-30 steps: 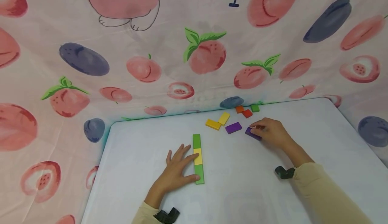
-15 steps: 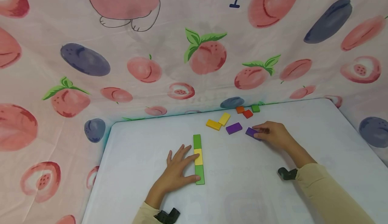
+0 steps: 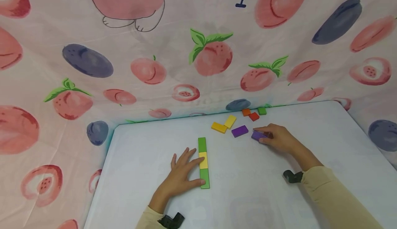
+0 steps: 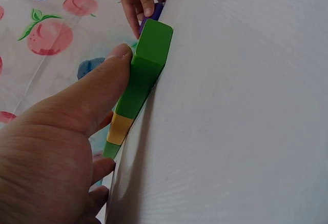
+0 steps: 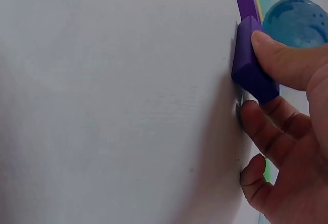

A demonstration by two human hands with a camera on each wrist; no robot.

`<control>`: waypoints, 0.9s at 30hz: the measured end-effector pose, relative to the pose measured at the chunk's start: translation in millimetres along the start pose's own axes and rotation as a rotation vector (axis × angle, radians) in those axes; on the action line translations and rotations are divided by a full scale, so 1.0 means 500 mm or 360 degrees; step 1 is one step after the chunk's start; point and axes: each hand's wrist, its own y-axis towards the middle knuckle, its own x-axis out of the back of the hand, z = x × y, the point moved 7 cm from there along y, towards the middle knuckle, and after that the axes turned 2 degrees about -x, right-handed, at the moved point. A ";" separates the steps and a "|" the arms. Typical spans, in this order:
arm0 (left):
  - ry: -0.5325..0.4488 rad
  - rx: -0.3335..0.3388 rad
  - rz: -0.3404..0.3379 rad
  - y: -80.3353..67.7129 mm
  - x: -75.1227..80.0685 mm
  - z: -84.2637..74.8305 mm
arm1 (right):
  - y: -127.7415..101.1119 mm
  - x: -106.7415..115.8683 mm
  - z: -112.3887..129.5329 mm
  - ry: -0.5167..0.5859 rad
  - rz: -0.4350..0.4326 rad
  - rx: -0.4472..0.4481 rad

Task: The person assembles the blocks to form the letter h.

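A straight row lies on the white table (image 3: 242, 174) in the head view: a far green block (image 3: 202, 144), a yellow block (image 3: 203, 164) and a near green block (image 3: 205, 185), end to end. My left hand (image 3: 177, 180) rests along the row's left side with fingers spread. Its thumb touches the near green block and its index finger the yellow one. Farther right, my right hand (image 3: 279, 137) pinches a purple block (image 3: 256, 135) between thumb and fingers. The right wrist view shows that purple block (image 5: 247, 57) under the thumb, tilted against the surface.
Left of the held block lies a second purple block (image 3: 240, 131). Behind it are two yellow blocks (image 3: 219, 127), two orange-red blocks (image 3: 254, 116) and a small green block (image 3: 262, 111) near the far edge. A fruit-print cloth (image 3: 173, 50) rises behind the table.
The right hand's fingers have shifted on the purple block: the fingers now reach over its far side and the thumb its near side. The left hand and the row stay put.
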 end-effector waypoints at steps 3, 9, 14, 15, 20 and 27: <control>0.0007 0.0001 -0.0004 0.000 -0.001 0.001 | -0.002 -0.004 0.006 -0.0018 0.0022 0.0008; 0.0013 0.0014 -0.0005 0.000 -0.001 0.004 | -0.004 -0.010 0.021 0.0039 0.0025 0.0035; 0.0012 0.0025 -0.0003 -0.001 -0.001 0.005 | -0.001 -0.021 0.041 0.0190 -0.0010 0.0069; 0.0011 0.0031 0.0003 -0.001 -0.001 0.005 | 0.001 -0.024 0.045 0.0212 -0.0014 0.0068; 0.0011 0.0056 0.0040 -0.001 -0.005 0.010 | 0.015 -0.042 0.065 0.0351 -0.0013 0.0064; 0.0003 0.0037 0.0027 -0.001 -0.006 0.009 | 0.038 -0.069 0.098 0.0724 0.0031 -0.0021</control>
